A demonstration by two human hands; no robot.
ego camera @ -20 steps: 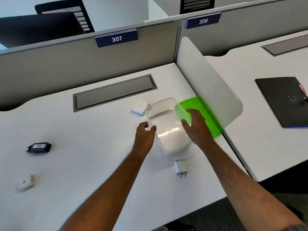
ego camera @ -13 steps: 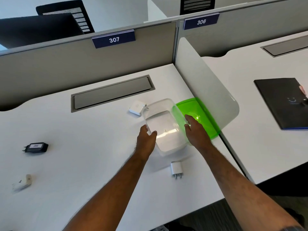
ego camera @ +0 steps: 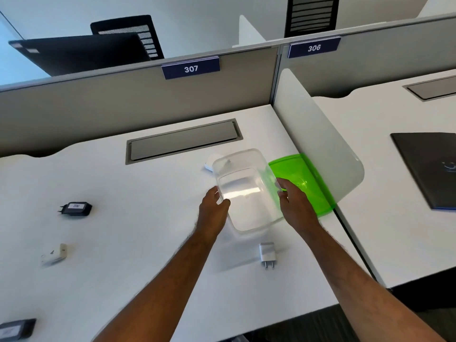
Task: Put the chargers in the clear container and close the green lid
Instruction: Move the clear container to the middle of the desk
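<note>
Right now the clear container (ego camera: 246, 191) sits on the desk (ego camera: 123, 243) btwn my hands, green lid (ego camera: 303, 178) just beside it. Left hand (ego camera: 213, 211) pinches its left rim; right hand (ego camera: 294, 206) grips the right wall. White charger (ego camera: 267, 254) lies near, twd me.

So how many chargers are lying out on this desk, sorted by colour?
White chargers: 3, the last half hidden behind the clear container
Black chargers: 1
Black block cut off at the bottom-left corner, kind unclear: 1
Total: 5 things, 4 of them surely chargers
</note>
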